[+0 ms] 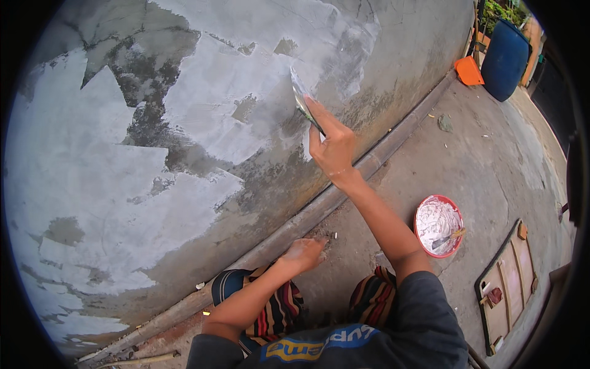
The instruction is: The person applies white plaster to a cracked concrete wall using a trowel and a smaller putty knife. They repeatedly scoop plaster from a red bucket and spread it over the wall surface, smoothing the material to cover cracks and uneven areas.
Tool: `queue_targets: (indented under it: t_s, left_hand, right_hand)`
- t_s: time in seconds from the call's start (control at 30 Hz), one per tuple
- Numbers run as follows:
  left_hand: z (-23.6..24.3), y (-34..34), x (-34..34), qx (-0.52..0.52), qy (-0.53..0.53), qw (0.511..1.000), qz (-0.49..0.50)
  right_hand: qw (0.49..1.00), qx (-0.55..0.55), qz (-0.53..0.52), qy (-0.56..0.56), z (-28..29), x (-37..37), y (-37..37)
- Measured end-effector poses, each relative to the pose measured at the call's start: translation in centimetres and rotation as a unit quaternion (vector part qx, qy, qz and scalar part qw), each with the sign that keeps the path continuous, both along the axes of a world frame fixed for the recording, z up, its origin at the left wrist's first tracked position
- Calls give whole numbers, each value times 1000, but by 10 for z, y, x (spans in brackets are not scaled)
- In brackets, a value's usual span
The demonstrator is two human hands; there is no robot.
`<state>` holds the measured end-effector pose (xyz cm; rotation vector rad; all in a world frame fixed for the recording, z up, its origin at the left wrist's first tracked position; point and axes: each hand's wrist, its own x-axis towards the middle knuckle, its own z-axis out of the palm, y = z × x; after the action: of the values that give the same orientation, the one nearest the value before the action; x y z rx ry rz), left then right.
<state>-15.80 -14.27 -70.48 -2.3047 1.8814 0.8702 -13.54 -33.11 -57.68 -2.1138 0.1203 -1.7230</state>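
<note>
My right hand (332, 141) is closed on the handle of a metal scraper (300, 92), whose blade lies against or just off the grey wall (381, 74) among patches of white filler (215, 104). My left hand (304, 252) hangs low by the pipe (369, 167) along the wall's foot, above the concrete ground; its fingers are blurred, and I cannot tell what, if anything, is in them. To the right of my right forearm sits a red-rimmed bowl (439, 203) smeared with white paste, a small tool (444, 240) lying in it.
A blue plastic barrel (505, 61) and an orange dustpan (469, 71) stand at the far right by the wall's end. A wooden board with battens (516, 277) lies on the concrete ground (479, 160) at right. My knees in striped cloth (372, 295) are below me.
</note>
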Motion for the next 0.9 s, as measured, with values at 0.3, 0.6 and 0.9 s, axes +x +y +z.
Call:
queue_targets:
  t_s: [0.3,0.6,0.9]
  left_hand:
    - [-13,-1,8,-6,5,1000,-1]
    - [-14,-2,-7,-192,45,980,-28]
    - [-18,10,-4,-113,12,993,-13]
  right_hand:
    - [991,-32,126,37,15,-16,40]
    - [998,-67,6,-7,-4,50,114]
    - [997,27,74,-25,11,0,93]
